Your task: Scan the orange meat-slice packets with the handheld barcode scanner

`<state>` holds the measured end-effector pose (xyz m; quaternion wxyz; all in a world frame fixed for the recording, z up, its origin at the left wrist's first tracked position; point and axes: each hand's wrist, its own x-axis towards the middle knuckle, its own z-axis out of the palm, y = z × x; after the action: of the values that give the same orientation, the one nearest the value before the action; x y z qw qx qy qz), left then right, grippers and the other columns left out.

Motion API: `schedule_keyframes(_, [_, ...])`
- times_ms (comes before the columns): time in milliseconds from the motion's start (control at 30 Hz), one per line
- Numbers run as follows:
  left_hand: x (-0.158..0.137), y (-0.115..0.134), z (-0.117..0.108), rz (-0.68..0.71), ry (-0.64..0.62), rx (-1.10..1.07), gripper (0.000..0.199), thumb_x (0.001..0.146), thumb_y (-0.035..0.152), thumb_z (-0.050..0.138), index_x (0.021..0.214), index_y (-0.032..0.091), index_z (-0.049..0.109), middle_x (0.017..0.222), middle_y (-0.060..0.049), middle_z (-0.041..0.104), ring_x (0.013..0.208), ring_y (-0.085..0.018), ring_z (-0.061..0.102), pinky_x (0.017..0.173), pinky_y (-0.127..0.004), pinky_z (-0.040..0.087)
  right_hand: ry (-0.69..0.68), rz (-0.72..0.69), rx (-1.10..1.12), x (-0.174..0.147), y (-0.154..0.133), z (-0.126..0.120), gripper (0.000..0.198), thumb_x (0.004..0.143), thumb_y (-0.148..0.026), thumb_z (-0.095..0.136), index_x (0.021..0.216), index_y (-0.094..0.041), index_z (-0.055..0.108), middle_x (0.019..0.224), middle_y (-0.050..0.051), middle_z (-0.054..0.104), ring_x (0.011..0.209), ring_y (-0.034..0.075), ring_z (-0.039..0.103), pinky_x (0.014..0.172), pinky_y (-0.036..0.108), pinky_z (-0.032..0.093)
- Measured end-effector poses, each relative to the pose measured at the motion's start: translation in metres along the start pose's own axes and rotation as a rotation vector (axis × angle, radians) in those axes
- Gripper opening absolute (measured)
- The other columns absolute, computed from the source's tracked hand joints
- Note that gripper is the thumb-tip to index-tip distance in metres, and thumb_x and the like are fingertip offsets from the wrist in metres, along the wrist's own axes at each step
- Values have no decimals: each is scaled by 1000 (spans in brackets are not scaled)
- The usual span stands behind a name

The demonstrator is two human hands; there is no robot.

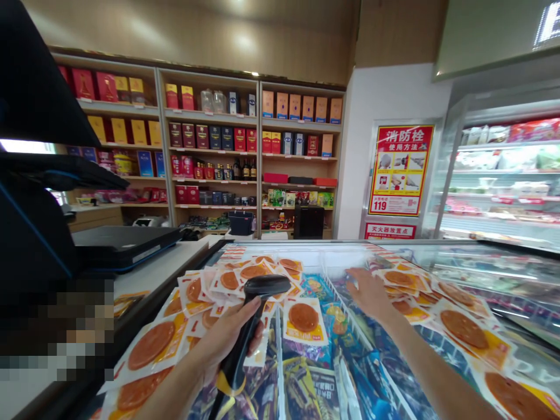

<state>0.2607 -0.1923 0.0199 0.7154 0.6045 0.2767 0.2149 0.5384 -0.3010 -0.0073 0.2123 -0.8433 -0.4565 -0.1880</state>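
My left hand (240,321) is wrapped round the handle of a black barcode scanner (266,284), its head pointing up and away over a chest freezer. Under and beside it lies a heap of flat clear-and-yellow packets (230,280), each with a round orange-brown slice inside. Farther right, my right hand (365,291) reaches over the freezer with its fingers apart, and I see nothing in it. Beside that hand is a second heap of the same packets (400,278). One single packet (304,321) rests between the two heaps, on top of colourful bagged goods (312,385).
White wire dividers (280,361) split the freezer into compartments. On the left counter stand a black scale (126,242) and a dark screen (39,76). Shelves of boxed goods (214,137) line the back wall. A lit display fridge (503,175) is at right.
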Motion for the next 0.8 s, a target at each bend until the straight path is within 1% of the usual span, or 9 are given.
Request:
schedule_keyframes(67, [-2, 2, -3, 15, -25, -35, 38, 63, 53, 48, 58, 17, 39, 47, 4, 45, 36, -6, 38, 39, -19, 26, -183, -163, 110, -8, -38, 2, 44, 72, -39, 35, 108, -18, 48, 116, 9, 47, 108, 23, 38, 90, 40, 25])
schedule_keyframes(133, [-3, 3, -5, 11, -35, -48, 37, 64, 53, 46, 58, 17, 38, 46, 4, 45, 36, -6, 39, 39, -19, 26, -323, -284, 170, -20, -67, 5, 54, 66, -50, 42, 110, -21, 47, 120, 8, 43, 111, 24, 35, 91, 39, 25])
schedule_keyframes(233, [-3, 1, -8, -10, -32, -59, 39, 63, 55, 46, 57, 17, 38, 45, 5, 45, 36, -6, 39, 39, -19, 27, -415, -358, 171, -40, -89, 12, 69, 54, -59, 49, 113, -22, 44, 124, 11, 37, 113, 28, 31, 90, 43, 24])
schedule_keyframes(367, [5, -6, -10, -14, -25, -91, 40, 59, 57, 47, 59, 17, 39, 45, 5, 44, 35, -6, 38, 38, -20, 26, -370, -420, 138, -48, -87, 30, 71, 54, -59, 48, 115, -22, 42, 122, 12, 39, 111, 30, 34, 87, 45, 29])
schedule_keyframes(467, [10, -11, -12, -20, -20, -108, 42, 57, 59, 47, 59, 17, 40, 45, 4, 44, 36, -7, 39, 38, -20, 27, -293, -466, 143, -47, -84, 41, 57, 63, -52, 43, 111, -22, 46, 115, 10, 46, 101, 25, 45, 83, 39, 36])
schedule_keyframes(533, [10, -11, -12, -10, -23, -114, 43, 56, 59, 48, 60, 17, 40, 46, 4, 45, 37, -7, 39, 38, -21, 28, -253, -496, 155, -46, -85, 43, 44, 69, -43, 38, 106, -23, 50, 110, 8, 51, 97, 22, 49, 82, 35, 38])
schedule_keyframes(600, [8, -10, -11, 8, -11, -113, 43, 56, 59, 48, 61, 17, 40, 47, 4, 45, 37, -6, 39, 39, -21, 28, -245, -497, 174, -44, -85, 41, 37, 74, -33, 31, 103, -23, 51, 105, 6, 55, 92, 19, 52, 77, 31, 41])
schedule_keyframes(700, [1, -6, -9, 26, 11, -104, 43, 59, 60, 44, 61, 17, 40, 46, 4, 45, 36, -6, 38, 39, -21, 28, -228, -365, 177, -33, -76, 34, 37, 75, -31, 25, 95, -22, 55, 81, 6, 64, 69, 19, 59, 59, 29, 44])
schedule_keyframes(800, [-4, -1, -6, 43, -6, -105, 40, 62, 57, 44, 64, 17, 41, 47, 4, 46, 37, -6, 39, 39, -20, 28, -89, -181, 235, -15, -55, 27, 38, 73, -36, 25, 78, -18, 58, 54, 6, 60, 52, 20, 56, 50, 30, 41])
